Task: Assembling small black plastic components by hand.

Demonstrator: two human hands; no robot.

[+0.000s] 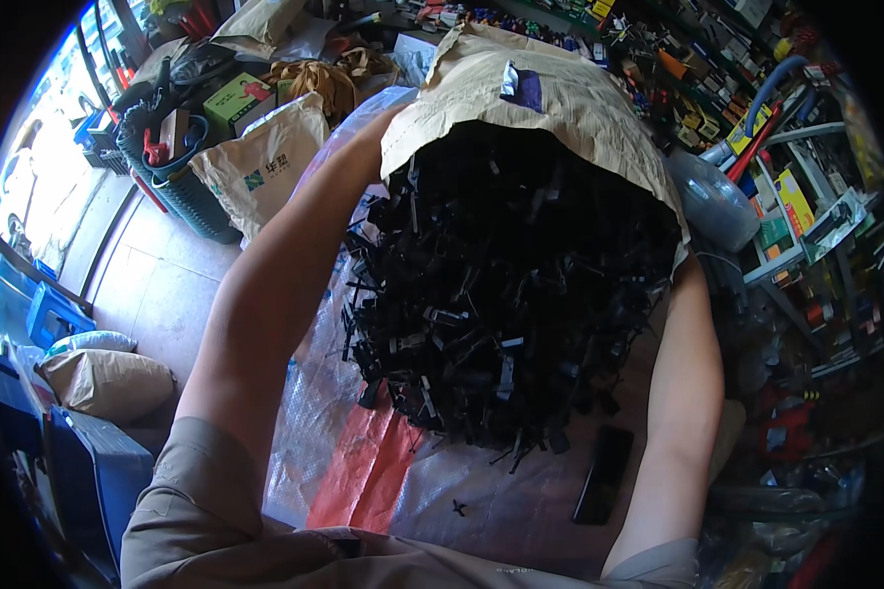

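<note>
A large tan paper sack lies on its side with its mouth toward me. Out of it spills a heap of small black plastic pieces, some like clips or short bars. My left forearm reaches to the sack's left edge, and my right forearm to its right edge. Both hands are behind the paper, so their fingers do not show. Beneath the heap are clear plastic sheeting and a red strip. One loose black piece sits close to me.
A black phone-like slab lies by my right forearm. Leftward stand a ribbed dark bin, a printed paper bag, a filled sack and a blue container. Crowded shelves and a metal frame line the right.
</note>
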